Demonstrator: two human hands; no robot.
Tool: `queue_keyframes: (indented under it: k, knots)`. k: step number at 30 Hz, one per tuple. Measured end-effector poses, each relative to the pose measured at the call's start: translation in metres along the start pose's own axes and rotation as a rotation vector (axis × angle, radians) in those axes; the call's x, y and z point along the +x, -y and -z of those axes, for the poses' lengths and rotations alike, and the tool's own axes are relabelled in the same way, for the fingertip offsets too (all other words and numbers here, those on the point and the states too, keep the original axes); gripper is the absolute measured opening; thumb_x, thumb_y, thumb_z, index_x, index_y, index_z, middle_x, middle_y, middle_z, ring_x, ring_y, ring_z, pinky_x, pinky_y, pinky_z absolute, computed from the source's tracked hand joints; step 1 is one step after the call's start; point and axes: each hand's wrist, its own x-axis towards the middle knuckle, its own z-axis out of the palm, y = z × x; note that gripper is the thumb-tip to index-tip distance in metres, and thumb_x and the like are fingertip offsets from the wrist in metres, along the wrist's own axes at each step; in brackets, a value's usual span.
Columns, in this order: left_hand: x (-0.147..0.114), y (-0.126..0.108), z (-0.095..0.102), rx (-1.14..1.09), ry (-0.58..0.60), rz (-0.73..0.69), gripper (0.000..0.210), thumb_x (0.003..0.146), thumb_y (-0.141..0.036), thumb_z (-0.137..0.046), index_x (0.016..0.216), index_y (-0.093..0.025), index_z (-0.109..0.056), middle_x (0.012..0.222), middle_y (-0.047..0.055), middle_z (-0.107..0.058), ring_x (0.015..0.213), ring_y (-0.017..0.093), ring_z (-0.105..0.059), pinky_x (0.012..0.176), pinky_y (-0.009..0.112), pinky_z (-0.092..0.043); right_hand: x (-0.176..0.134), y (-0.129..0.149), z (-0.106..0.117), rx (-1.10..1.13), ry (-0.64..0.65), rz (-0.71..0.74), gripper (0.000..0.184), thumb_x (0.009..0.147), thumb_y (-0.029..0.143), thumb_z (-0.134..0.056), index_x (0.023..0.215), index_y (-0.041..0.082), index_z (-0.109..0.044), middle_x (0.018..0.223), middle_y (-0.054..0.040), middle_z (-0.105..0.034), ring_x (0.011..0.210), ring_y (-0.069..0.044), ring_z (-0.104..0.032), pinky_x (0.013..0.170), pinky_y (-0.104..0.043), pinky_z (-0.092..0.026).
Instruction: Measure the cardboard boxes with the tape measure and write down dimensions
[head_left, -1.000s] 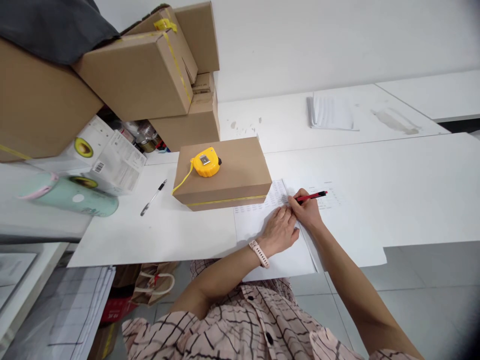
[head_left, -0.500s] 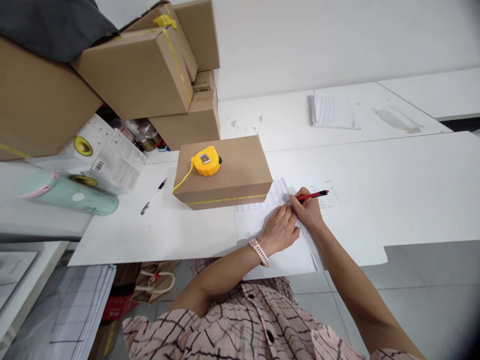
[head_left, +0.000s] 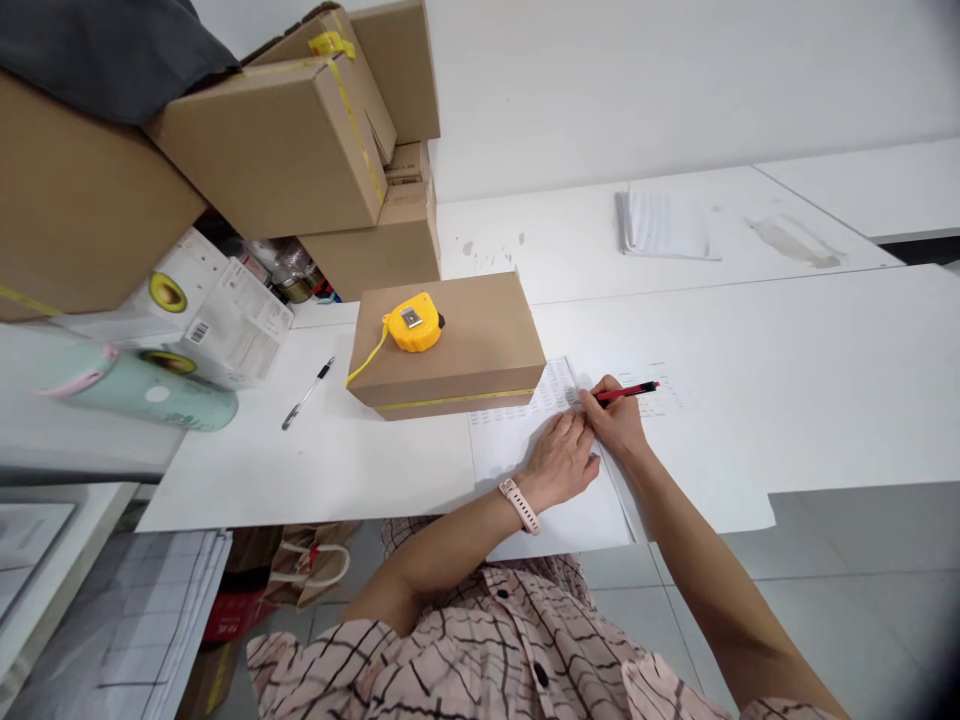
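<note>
My right hand (head_left: 616,420) is closed round a red and black pen (head_left: 627,392), whose tip is hidden behind the fingers at the edge of a printed sheet (head_left: 510,465). Flat on that sheet lies my left hand (head_left: 561,458), fingers outstretched and touching the right hand, with a pink watch strap at the wrist. A closed cardboard box (head_left: 457,340) covers the sheet's upper left part. On top of the box sits a yellow tape measure (head_left: 415,323), its yellow cord hanging over the left edge. Another printed paper (head_left: 667,470) lies under the right forearm.
A black and clear pen (head_left: 308,393) lies left of the box. Further left are a mint-green bottle (head_left: 150,390), avocado-printed cartons (head_left: 217,310) and stacked cardboard boxes (head_left: 277,150). A pile of papers (head_left: 664,222) rests near the wall on the white table (head_left: 810,380).
</note>
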Motion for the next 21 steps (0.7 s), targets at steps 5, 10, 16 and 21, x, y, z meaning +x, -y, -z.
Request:
queue_keyframes:
  k: [5,10,16,21]
  knots:
    - [-0.0004,0.0002,-0.0027,0.005,-0.004,0.003,0.052,0.101,-0.035,-0.051,0.140,-0.001,-0.054,0.150,0.020,-0.056,0.144,0.033,-0.047,0.125,0.045,-0.033,-0.0002,0.0002,-0.0005,0.012,-0.022,0.000,0.024,0.081,0.032,-0.066,0.068,0.024,-0.048,0.058,0.0055,-0.047,0.056,-0.013,-0.044,0.057,-0.030,-0.036]
    - [-0.0005,0.0005,-0.0025,0.010,-0.009,0.001,0.052,0.101,-0.035,-0.051,0.141,-0.001,-0.054,0.150,0.020,-0.056,0.144,0.033,-0.047,0.124,0.045,-0.033,-0.0005,0.0030,0.0000,-0.016,-0.020,-0.002,0.024,0.079,0.032,-0.067,0.067,0.024,-0.048,0.056,0.0055,-0.047,0.056,-0.014,-0.043,0.056,-0.030,-0.036]
    - [0.0000,0.0010,-0.0023,-0.005,0.001,0.003,0.052,0.101,-0.035,-0.050,0.141,-0.002,-0.054,0.150,0.021,-0.056,0.145,0.032,-0.046,0.125,0.046,-0.033,-0.0005,0.0032,-0.0001,-0.017,-0.025,0.012,0.026,0.081,0.035,-0.067,0.067,0.025,-0.048,0.058,0.0046,-0.048,0.057,-0.014,-0.044,0.056,-0.030,-0.038]
    - [0.0003,0.0009,0.0003,-0.002,-0.008,0.007,0.047,0.102,-0.033,-0.048,0.140,-0.006,-0.055,0.150,0.020,-0.057,0.144,0.032,-0.049,0.122,0.048,-0.038,-0.0005,0.0012,0.0010,-0.007,-0.219,0.061,0.021,0.088,0.040,-0.064,0.080,0.025,-0.053,0.071,0.0020,-0.055,0.065,-0.016,-0.050,0.063,-0.031,-0.043]
